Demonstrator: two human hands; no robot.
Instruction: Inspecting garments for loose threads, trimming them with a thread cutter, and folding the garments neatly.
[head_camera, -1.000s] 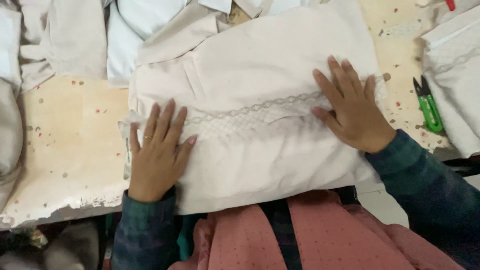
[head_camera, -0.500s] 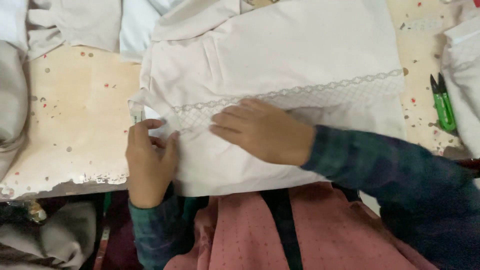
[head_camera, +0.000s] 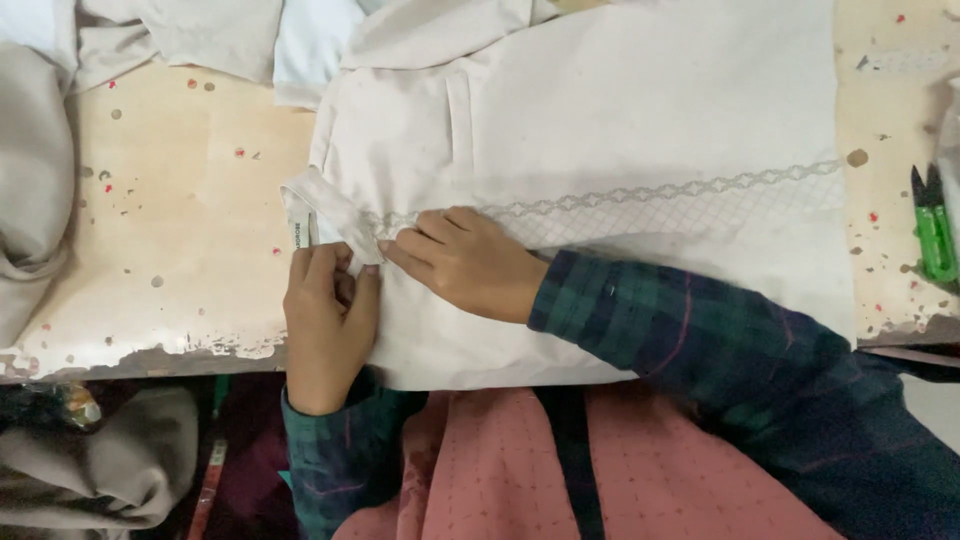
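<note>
Nearest the camera, a pink apron (head_camera: 600, 470) and dark plaid sleeves (head_camera: 700, 330) frame the work. A second ago both hands lay flat and wide apart on the pale garment (head_camera: 620, 120), one at each end of its lace band (head_camera: 640, 195); now they have come together at the garment's left edge. The left hand (head_camera: 325, 305) has its fingers closed in a pinching grip on the turned-up corner flap (head_camera: 335, 215), just below the small sewn label (head_camera: 299, 232) that now shows where the edge has been lifted. The right hand (head_camera: 470, 262) has crossed over the cloth and its fingertips press on the fold beside the left hand, touching the flap; whether it pinches the cloth or only presses is hard to tell. The shift suggests smoothing has given way to close handling of that corner. The garment lies spread on the speckled counter (head_camera: 180, 200), its near edge hanging towards the person. Farther off, green thread snips (head_camera: 935, 235) rest at the right, and other folded cloths (head_camera: 180, 35) lie along the far side.
</note>
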